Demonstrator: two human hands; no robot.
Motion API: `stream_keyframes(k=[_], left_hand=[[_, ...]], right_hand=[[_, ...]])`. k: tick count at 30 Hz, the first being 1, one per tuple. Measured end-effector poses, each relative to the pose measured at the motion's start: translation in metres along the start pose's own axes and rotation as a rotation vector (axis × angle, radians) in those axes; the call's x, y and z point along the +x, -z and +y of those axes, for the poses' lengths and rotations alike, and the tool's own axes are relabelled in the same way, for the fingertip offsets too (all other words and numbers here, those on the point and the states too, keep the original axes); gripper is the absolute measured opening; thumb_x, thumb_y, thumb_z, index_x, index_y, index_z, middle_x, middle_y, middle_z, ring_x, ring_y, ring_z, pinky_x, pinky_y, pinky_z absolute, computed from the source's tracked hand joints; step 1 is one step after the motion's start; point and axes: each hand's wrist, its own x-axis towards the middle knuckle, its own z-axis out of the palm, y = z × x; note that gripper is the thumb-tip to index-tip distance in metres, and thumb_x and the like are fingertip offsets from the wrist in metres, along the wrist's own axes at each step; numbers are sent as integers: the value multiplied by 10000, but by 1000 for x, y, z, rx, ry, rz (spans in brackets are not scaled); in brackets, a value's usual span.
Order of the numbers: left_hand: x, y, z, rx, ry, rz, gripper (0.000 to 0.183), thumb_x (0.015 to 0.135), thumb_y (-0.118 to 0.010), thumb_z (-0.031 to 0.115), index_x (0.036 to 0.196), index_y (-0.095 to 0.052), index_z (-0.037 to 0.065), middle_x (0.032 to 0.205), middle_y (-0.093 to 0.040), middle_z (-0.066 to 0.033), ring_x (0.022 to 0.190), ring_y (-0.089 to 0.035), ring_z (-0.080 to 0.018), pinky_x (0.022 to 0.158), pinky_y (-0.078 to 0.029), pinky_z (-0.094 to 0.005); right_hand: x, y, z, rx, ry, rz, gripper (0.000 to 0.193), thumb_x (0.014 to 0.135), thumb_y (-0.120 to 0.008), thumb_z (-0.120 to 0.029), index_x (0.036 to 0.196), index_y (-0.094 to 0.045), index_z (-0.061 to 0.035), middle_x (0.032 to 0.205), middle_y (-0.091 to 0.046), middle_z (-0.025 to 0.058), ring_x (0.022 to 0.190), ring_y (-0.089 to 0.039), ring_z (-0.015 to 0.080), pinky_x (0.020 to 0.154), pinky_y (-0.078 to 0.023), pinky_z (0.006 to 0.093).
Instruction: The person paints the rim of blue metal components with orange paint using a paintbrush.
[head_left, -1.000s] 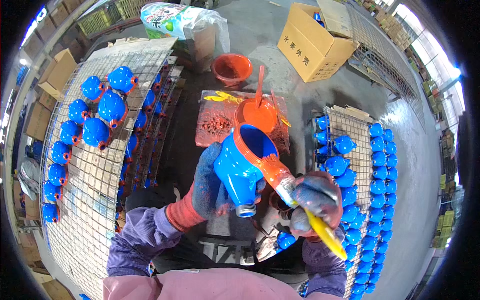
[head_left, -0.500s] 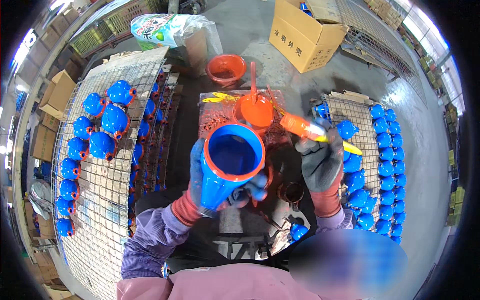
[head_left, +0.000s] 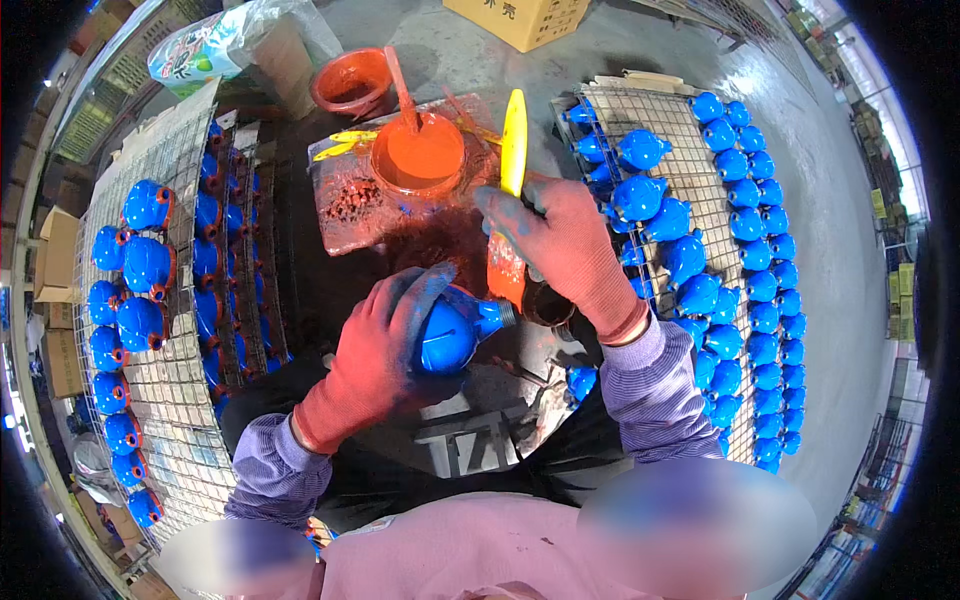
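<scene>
My left hand [head_left: 375,355] wraps around a blue-painted metal housing [head_left: 447,335], whose narrow threaded neck points right. In my right hand [head_left: 565,250] is a paintbrush [head_left: 513,145], held by its yellow handle, which stands upright. The orange-red, paint-coated bristle end hangs down close to the housing's neck; whether it touches cannot be told. Beyond both hands, a round tub [head_left: 378,165] of orange-red paint with a stick [head_left: 401,88] in it sits on a paint-smeared board [head_left: 345,230]. The housing's wide opening is turned out of sight.
Wire-mesh racks with several blue housings stand on the left [head_left: 180,420] and right [head_left: 668,100]. A reddish basin [head_left: 352,82] lies behind the board, with yellow-handled tools [head_left: 345,145] on it. A dark cup [head_left: 548,303] sits beneath my right hand. A cardboard box [head_left: 525,22] stands farther back.
The housing has turned from its wide, red-rimmed opening facing up to its neck pointing right. My right hand has brought the brush inward and swung its bristles downward. The view has shifted.
</scene>
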Motion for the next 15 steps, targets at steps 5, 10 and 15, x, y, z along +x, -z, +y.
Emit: stream_keyframes(k=[5,10,15], left_hand=[[1,-1,-3,55,-8,17,1025,519,-874,299,1401,-397,83,1264,-498,-184,1107,-548,-371,890,-492,-464],[2,2,-10,65,62,76,996,539,-869,304,1389,-404,75,1242,-508,-189,1106,-546,-374,887,-493,-462],[-1,0,-19,-299,191,157,945,555,-885,297,1347,-431,53,1197,-542,-206,1053,-585,-380,907,-498,-423]], right_hand=[[-9,-1,-18,-199,247,112,296,823,-688,-313,775,-625,-28,643,-604,179,599,-607,383,535,-460,456],[-18,1,-30,-399,600,150,285,765,-723,-323,871,-645,-70,789,-624,133,640,-611,318,570,-467,406],[-25,5,-32,-523,950,162,343,633,-739,-216,970,-671,-214,964,-618,-3,788,-609,183,647,-452,339]])
